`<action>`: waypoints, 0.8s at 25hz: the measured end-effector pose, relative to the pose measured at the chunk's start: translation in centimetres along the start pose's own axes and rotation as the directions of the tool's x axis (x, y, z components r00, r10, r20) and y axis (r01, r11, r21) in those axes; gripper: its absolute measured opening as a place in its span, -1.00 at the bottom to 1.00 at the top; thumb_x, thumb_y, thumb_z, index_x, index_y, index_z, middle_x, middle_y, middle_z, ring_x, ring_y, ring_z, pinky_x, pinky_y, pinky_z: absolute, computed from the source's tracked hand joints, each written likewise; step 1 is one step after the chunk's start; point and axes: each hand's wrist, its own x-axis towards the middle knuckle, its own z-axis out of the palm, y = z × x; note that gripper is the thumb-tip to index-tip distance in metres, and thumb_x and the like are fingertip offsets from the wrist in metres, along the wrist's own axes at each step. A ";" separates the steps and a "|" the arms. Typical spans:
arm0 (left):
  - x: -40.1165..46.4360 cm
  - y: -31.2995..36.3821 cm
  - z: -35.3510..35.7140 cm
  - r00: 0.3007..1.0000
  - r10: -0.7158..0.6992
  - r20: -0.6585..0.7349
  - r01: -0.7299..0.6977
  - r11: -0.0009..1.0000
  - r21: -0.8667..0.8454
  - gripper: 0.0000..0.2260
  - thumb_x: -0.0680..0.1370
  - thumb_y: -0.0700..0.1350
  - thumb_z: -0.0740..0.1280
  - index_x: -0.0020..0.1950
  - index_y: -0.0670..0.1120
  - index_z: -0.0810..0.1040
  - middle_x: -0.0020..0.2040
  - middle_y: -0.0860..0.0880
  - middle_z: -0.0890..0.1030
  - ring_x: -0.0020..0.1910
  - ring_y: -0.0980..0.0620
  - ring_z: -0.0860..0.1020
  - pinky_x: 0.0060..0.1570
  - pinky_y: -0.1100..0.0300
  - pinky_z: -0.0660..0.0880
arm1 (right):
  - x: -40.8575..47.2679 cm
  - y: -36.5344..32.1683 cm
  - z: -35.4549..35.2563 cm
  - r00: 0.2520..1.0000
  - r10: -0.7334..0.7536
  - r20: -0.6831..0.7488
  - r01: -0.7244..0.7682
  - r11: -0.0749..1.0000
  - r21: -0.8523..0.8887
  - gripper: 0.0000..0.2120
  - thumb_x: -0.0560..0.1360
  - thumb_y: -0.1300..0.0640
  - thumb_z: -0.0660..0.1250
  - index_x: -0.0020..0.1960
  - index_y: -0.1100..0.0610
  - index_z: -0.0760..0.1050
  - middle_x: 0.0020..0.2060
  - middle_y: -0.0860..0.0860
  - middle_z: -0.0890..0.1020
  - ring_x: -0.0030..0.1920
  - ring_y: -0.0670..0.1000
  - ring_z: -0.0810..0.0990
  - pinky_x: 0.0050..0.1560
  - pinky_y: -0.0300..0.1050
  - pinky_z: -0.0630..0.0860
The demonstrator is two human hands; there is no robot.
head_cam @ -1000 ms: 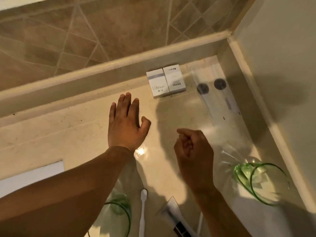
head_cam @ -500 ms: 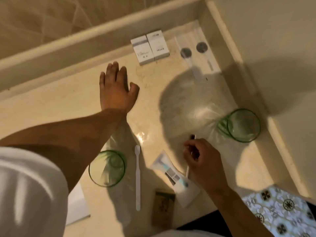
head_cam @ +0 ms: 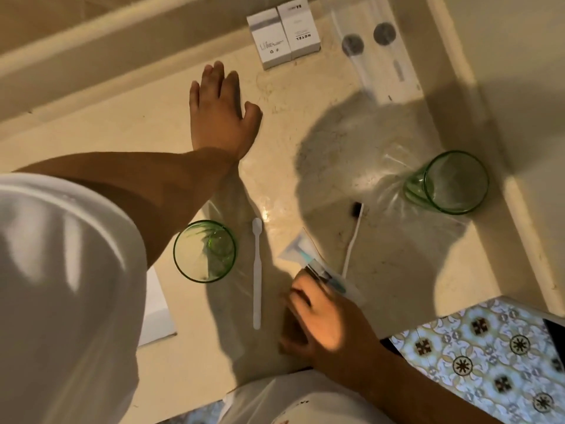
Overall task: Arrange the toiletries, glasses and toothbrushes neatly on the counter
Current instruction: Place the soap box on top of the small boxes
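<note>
My left hand (head_cam: 220, 117) lies flat and open on the beige counter (head_cam: 403, 270), below two white boxes (head_cam: 282, 32). My right hand (head_cam: 324, 322) is near the front edge, thumb and fingers curled around a brown packet (head_cam: 290, 327), with the end of a toothpaste tube (head_cam: 301, 250) against its knuckles. A white toothbrush (head_cam: 256, 280) lies left of the tube. To the tube's right lies a black-bristled toothbrush (head_cam: 353, 240), untouched. One green glass (head_cam: 204, 250) stands beside my left forearm, another green glass (head_cam: 449, 182) at the right.
Clear-wrapped items with two dark round caps (head_cam: 376, 53) lie in the back right corner by the wall. A white flat object (head_cam: 157, 304) sits at the left front. Patterned floor tiles (head_cam: 489, 350) show past the counter's front edge.
The view has tilted down toward the front of the counter. My right hand has let go of the black-bristled toothbrush and moved left and down onto the brown packet. My left hand stays flat.
</note>
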 end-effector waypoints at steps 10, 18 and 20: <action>0.1 0.0 0.2 1.000 -0.006 0.006 0.006 1.000 0.001 -0.41 0.59 0.12 0.13 0.59 -0.10 0.32 0.65 -0.12 0.20 0.65 -0.07 0.08 0.63 -0.07 -0.05 | 0.6 -0.4 -0.3 0.995 0.023 -0.099 -0.011 0.993 0.119 -0.35 0.30 -0.13 0.51 0.34 0.04 0.54 0.31 0.12 0.52 0.27 0.17 0.55 0.18 0.10 0.58; 0.2 -0.2 0.4 1.000 -0.015 0.025 0.015 1.000 0.008 -0.38 0.57 0.15 0.08 0.60 -0.07 0.30 0.66 -0.09 0.17 0.66 -0.04 0.05 0.63 -0.05 -0.07 | 15.0 1.8 -10.8 0.795 0.411 -0.446 -0.098 0.813 0.574 -0.30 0.33 -0.32 0.42 0.35 -0.01 0.38 0.15 -0.06 0.52 0.11 -0.08 0.54 0.05 -0.12 0.60; 0.3 -0.3 0.4 0.999 -0.014 0.032 0.013 1.000 0.022 -0.35 0.56 0.17 0.01 0.61 -0.07 0.28 0.67 -0.08 0.15 0.66 -0.03 0.03 0.63 -0.04 -0.09 | 19.4 3.0 -12.5 0.736 0.406 -0.542 -0.116 0.864 0.490 -0.35 0.33 -0.32 0.43 0.24 0.06 0.42 0.10 -0.02 0.53 0.08 -0.01 0.53 0.06 -0.04 0.60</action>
